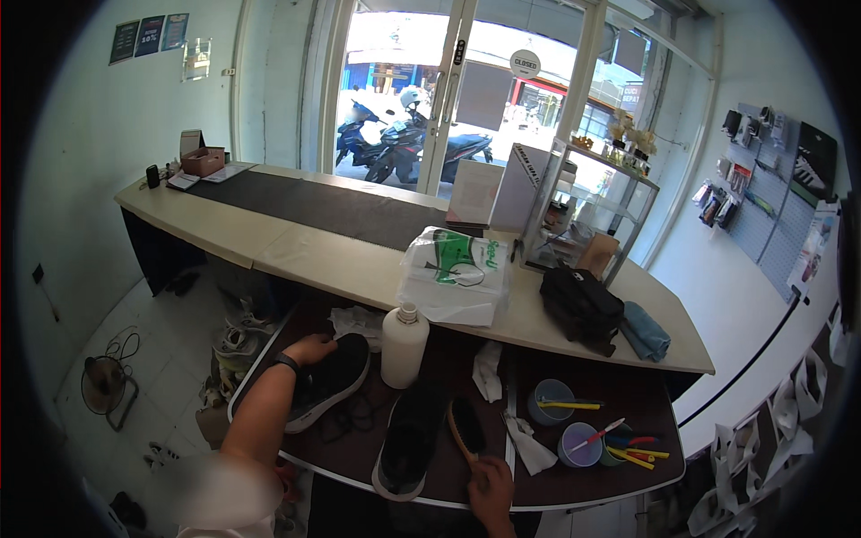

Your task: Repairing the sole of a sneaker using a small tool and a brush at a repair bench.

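Observation:
My left hand grips a black shoe with a white sole, lying on the dark brown tray. My right hand holds the wooden handle of a black-bristled brush at the lower middle. Between my hands, a second black shoe rests below a tall white plastic bottle without a cap. Some dark cords lie between the shoes. To the right of the brush are crumpled white cloths and cups with long-handled tools in them.
Beyond the tray runs a long beige counter with a plastic bag, a black pouch, a blue cloth and a glass display case. On the left floor are a fan and several shoes.

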Action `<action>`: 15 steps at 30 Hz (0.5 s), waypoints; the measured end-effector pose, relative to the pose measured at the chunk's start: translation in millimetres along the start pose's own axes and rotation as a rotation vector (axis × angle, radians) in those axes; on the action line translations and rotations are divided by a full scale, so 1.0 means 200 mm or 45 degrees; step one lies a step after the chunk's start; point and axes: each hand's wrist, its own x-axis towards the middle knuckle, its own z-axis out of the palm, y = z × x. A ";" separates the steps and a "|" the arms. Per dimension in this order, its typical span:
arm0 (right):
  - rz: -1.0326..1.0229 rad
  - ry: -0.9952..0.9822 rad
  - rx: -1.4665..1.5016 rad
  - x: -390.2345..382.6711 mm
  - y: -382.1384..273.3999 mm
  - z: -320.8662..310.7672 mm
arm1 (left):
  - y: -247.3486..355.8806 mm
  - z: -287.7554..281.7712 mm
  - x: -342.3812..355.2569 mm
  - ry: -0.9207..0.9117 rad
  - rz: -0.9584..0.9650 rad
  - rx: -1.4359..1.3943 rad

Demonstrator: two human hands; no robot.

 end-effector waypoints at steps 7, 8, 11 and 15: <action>0.256 -0.231 0.112 0.14 -0.02 -0.05 | 0.02 -0.02 0.00 -0.027 -0.061 -0.094; 0.255 -0.237 0.080 0.17 -0.01 -0.05 | 0.02 -0.01 -0.01 -0.034 -0.059 -0.090; 0.246 -0.140 0.002 0.19 0.02 0.02 | 0.00 0.00 0.00 0.010 -0.043 -0.060; 0.273 -0.048 0.039 0.15 0.08 0.06 | 0.01 0.00 -0.01 0.020 -0.036 -0.063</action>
